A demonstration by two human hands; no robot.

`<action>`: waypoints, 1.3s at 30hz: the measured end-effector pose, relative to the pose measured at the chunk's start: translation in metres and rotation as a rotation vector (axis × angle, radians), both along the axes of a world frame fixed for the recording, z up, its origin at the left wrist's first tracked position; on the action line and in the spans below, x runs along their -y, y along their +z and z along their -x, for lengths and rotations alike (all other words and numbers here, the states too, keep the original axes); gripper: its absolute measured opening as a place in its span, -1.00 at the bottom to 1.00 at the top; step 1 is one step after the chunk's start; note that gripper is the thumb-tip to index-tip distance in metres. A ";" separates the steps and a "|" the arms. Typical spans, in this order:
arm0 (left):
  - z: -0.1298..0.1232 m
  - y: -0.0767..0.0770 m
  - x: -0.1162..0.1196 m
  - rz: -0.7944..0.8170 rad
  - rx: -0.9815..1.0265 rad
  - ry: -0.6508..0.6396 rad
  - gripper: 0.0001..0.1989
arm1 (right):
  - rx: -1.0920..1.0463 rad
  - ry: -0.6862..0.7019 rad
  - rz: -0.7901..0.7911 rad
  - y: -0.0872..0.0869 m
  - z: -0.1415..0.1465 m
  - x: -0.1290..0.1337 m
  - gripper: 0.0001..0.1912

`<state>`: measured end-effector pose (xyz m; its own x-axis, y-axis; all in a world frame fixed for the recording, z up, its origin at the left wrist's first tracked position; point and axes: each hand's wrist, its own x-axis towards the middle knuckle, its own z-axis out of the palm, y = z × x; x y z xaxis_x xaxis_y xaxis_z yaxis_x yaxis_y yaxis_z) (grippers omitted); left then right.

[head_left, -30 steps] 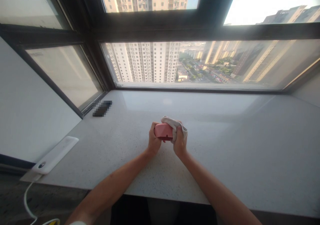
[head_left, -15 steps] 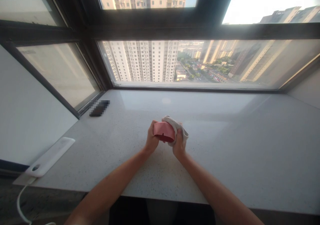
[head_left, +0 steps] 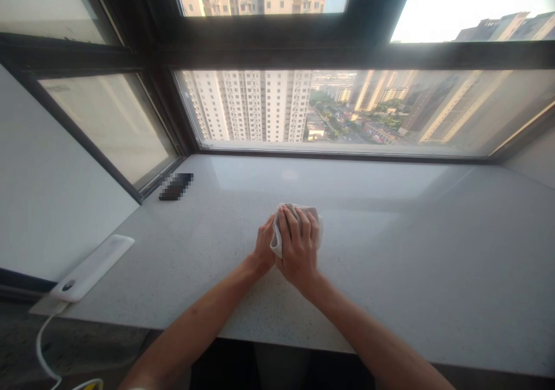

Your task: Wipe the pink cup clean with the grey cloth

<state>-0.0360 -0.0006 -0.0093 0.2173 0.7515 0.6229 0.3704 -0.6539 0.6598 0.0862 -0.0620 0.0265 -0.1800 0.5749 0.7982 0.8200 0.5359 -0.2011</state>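
Over the middle of the pale speckled sill, my right hand [head_left: 298,245] is pressed on a light grey-beige cloth [head_left: 313,212], its fingers spread and curved over the top. Behind and to the left, my left hand [head_left: 263,248] has its fingers closed at the cloth's left side. The pink, bowl-like container seen in it half a second ago is now hidden under the cloth and my right hand.
The stone sill [head_left: 411,263] stretches out to both sides. A white power strip [head_left: 95,268] with a white cable [head_left: 41,344] lies at the left edge. A pixelated dark object [head_left: 176,186] is by the window frame [head_left: 260,43].
My right hand has moved from the container's right side onto its top with the cloth, covering the pink surface. My left hand has stayed nearly in place.
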 end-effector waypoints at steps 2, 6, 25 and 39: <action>-0.001 0.000 0.001 -0.005 0.024 -0.010 -0.63 | 0.020 -0.003 0.005 0.001 -0.002 -0.002 -0.11; -0.006 0.006 0.006 0.021 0.106 0.032 -0.75 | -0.035 0.087 -0.036 0.003 -0.017 -0.011 -0.24; -0.024 0.011 0.012 0.533 0.649 -0.174 -0.63 | -0.909 0.261 0.092 -0.022 -0.027 -0.030 -0.56; -0.023 0.006 0.012 0.356 0.457 -0.039 -0.66 | -0.370 0.160 -0.061 -0.012 -0.037 -0.020 -0.63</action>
<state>-0.0130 -0.0127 -0.0028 0.0170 0.9287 0.3705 -0.0239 -0.3701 0.9287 0.1236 -0.0425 0.0141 0.0426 0.5127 0.8575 0.6039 0.6705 -0.4309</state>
